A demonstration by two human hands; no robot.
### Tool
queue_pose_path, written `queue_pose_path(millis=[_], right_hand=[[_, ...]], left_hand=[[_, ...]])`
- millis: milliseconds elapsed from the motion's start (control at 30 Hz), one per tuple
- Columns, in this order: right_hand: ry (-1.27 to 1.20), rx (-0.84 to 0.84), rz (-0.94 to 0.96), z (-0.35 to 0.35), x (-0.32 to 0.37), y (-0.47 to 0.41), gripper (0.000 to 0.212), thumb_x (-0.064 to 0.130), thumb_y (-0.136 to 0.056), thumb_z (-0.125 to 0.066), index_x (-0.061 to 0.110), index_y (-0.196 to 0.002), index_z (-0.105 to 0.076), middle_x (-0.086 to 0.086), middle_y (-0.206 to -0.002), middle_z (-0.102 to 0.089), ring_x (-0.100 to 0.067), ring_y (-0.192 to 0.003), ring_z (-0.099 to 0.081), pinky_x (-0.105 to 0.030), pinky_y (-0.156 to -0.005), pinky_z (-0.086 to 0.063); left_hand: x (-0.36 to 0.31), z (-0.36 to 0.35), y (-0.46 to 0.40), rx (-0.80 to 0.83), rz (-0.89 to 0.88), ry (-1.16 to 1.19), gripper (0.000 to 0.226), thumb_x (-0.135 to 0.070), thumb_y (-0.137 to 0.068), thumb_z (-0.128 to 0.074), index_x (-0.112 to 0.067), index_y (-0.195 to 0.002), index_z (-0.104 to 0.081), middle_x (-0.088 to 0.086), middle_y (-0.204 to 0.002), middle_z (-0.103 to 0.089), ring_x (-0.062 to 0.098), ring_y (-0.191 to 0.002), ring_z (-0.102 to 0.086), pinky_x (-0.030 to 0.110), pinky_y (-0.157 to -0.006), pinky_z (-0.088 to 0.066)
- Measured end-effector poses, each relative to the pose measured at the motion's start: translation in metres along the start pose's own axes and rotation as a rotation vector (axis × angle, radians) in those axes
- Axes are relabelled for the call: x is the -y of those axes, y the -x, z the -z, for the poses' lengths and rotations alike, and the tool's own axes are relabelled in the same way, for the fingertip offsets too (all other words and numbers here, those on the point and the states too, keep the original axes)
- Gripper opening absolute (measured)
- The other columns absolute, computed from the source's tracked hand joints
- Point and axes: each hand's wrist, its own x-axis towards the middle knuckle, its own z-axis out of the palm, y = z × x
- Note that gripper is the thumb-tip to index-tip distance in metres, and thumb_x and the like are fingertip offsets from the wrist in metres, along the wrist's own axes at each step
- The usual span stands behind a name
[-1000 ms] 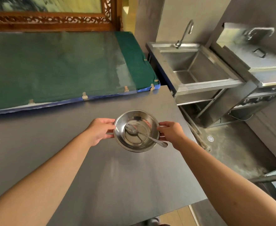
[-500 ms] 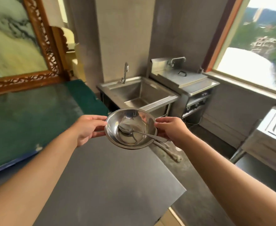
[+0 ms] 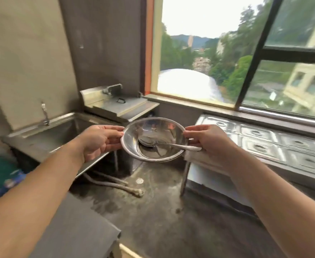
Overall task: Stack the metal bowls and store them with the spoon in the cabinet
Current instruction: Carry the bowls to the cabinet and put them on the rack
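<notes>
In the head view, the stacked metal bowls (image 3: 154,139) are held in the air at the centre of the frame, tilted slightly toward the camera. How many bowls are nested cannot be told, though a second rim is seen along the lower edge. The left hand (image 3: 99,141) is closed on the rim at 9 o'clock, thumb on top and fingers curled beneath. The right hand (image 3: 207,141) is closed on the rim at 3 o'clock, its grip pinching the edge in the same way. The spoon (image 3: 164,144) is lying inside the top bowl, its head at the bottom and its handle pointing to 3 o'clock, where the end rests on the rim just beside the right hand. Below the bowls only the dark floor (image 3: 162,220) is seen. A steel sink (image 3: 46,136) stands at 9 o'clock, a lidded steel unit (image 3: 119,106) at 11 o'clock, and a steel counter with inset lids (image 3: 276,146) at 3 o'clock beneath a window (image 3: 227,53). A grey tabletop (image 3: 74,229) corner lies at 7 o'clock.
</notes>
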Motion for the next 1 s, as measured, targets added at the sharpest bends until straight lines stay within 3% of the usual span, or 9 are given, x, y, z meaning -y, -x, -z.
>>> queue_pose_path(millis=[100,333,400,467,500,567,700,900,1000], right_hand=[[0.024,-0.137,0.01,0.086,0.004,0.013,0.016,0.0,-0.083,-0.076,0.002,-0.098,-0.075,-0.015,-0.075,-0.075,-0.018,-0.053,-0.07,-0.028,-0.054,-0.054],[-0.057,-0.475,-0.025,0.264,-0.005,0.06,0.013,-0.001,-0.084,-0.076,-0.001,-0.097,-0.073,-0.008,-0.066,-0.075,-0.017,-0.054,-0.072,-0.019,-0.04,-0.048],[-0.077,-0.576,-0.022,0.309,-0.013,0.073,0.018,-0.002,-0.082,-0.077,-0.003,-0.099,-0.073,-0.012,-0.074,-0.077,-0.022,-0.061,-0.074,-0.031,-0.058,-0.06],[-0.07,-0.656,-0.042,0.343,-0.025,0.085,0.015,-0.001,-0.081,-0.077,-0.001,-0.096,-0.075,-0.016,-0.083,-0.078,-0.026,-0.07,-0.075,-0.042,-0.074,-0.059],[-0.074,-0.748,-0.038,0.377,-0.03,0.096,0.013,-0.002,-0.081,-0.077,0.001,-0.093,-0.075,-0.016,-0.084,-0.078,-0.027,-0.071,-0.076,-0.041,-0.073,-0.059],[-0.098,-0.792,-0.058,0.393,-0.036,0.107,0.011,-0.003,-0.081,-0.077,0.002,-0.09,-0.074,-0.015,-0.081,-0.077,-0.025,-0.068,-0.075,-0.036,-0.066,-0.06],[-0.068,-1.011,-0.087,0.465,-0.048,0.124,0.014,-0.001,-0.081,-0.078,0.001,-0.094,-0.075,-0.014,-0.081,-0.076,-0.018,-0.062,-0.072,-0.034,-0.067,-0.058],[-0.078,-1.262,-0.102,0.553,-0.048,0.124,0.008,-0.004,-0.083,-0.074,0.0,-0.09,-0.074,-0.012,-0.071,-0.076,-0.017,-0.055,-0.071,-0.027,-0.049,-0.059],[-0.086,-1.383,-0.117,0.589,-0.046,0.121,0.007,-0.003,-0.083,-0.075,0.001,-0.088,-0.076,-0.019,-0.083,-0.076,-0.023,-0.064,-0.072,-0.04,-0.07,-0.06]], left_hand=[[-0.006,-0.087,-0.029,0.129,0.011,0.001,0.02,0.002,-0.092,-0.062,-0.001,-0.11,-0.07,0.012,-0.091,-0.08,0.019,-0.077,-0.078,0.026,-0.058,-0.06],[-0.012,-0.296,-0.074,0.466,0.001,-0.048,0.025,0.005,-0.092,-0.061,0.004,-0.116,-0.068,0.013,-0.091,-0.079,0.018,-0.073,-0.077,0.025,-0.059,-0.061],[-0.008,-0.354,-0.086,0.561,0.038,-0.053,0.026,0.007,-0.092,-0.06,0.004,-0.116,-0.068,0.014,-0.09,-0.078,0.019,-0.072,-0.076,0.025,-0.059,-0.061],[-0.006,-0.4,-0.093,0.655,0.056,-0.047,0.031,0.008,-0.092,-0.058,0.005,-0.122,-0.065,0.019,-0.105,-0.074,0.024,-0.081,-0.075,0.027,-0.064,-0.063],[0.0,-0.448,-0.102,0.751,0.086,-0.055,0.033,0.008,-0.092,-0.057,0.006,-0.124,-0.063,0.022,-0.113,-0.071,0.026,-0.085,-0.074,0.028,-0.066,-0.063],[0.005,-0.476,-0.109,0.798,0.089,-0.033,0.033,0.009,-0.092,-0.056,0.007,-0.124,-0.063,0.023,-0.118,-0.069,0.026,-0.084,-0.075,0.029,-0.065,-0.062],[0.024,-0.596,-0.136,1.005,0.165,-0.03,0.027,0.009,-0.088,-0.06,0.005,-0.114,-0.068,0.023,-0.116,-0.071,0.024,-0.08,-0.077,0.027,-0.063,-0.061],[0.032,-0.752,-0.171,1.256,0.199,-0.088,0.034,0.007,-0.088,-0.064,0.006,-0.121,-0.066,0.022,-0.116,-0.072,0.026,-0.086,-0.075,0.028,-0.064,-0.061],[0.026,-0.82,-0.183,1.345,0.217,-0.096,0.028,0.008,-0.089,-0.063,0.006,-0.116,-0.069,0.02,-0.106,-0.073,0.021,-0.074,-0.076,0.025,-0.059,-0.06]])
